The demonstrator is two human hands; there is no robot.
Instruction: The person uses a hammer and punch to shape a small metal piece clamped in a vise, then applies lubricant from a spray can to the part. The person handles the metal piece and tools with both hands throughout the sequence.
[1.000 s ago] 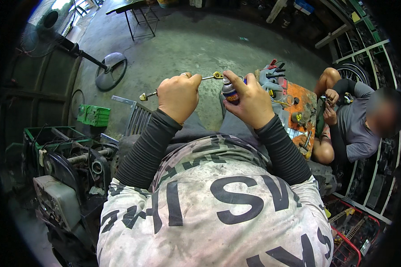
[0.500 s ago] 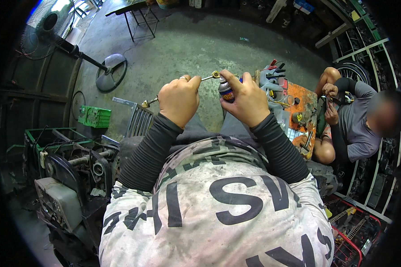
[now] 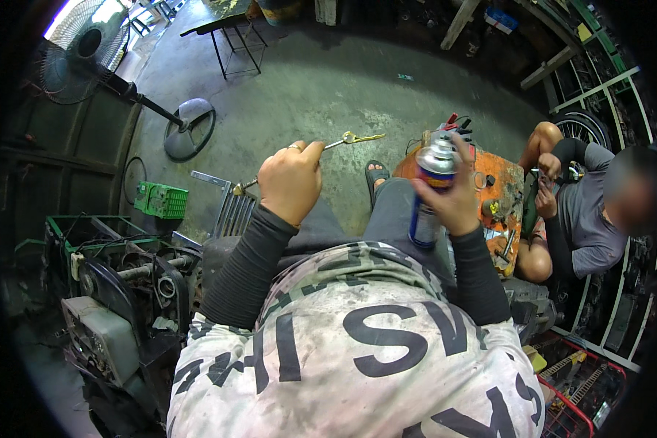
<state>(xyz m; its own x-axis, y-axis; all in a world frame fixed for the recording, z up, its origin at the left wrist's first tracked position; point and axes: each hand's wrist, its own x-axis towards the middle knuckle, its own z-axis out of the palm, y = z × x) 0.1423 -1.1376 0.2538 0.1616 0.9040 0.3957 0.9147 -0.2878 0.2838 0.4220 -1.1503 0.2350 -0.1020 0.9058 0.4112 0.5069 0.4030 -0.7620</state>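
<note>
My left hand is closed around a thin metal rod. A brass-coloured ring with a pointed piece sticks out to the right of the fist. At the rod's other end, left of the hand, is a small brass-coloured fitting. My right hand, blurred by motion, grips a blue and silver spray can, tilted, with its silver top up. The can is held over my right thigh, apart from the rod.
An orange work surface with tools and small jars stands to the right. Beyond it sits a co-worker. At left are a standing fan, a green crate and machine parts. A dark table stands far off.
My right hand has drawn the spray can away from the rod's ringed end, to the right and toward me. The left hand still holds the rod in nearly the same place.
</note>
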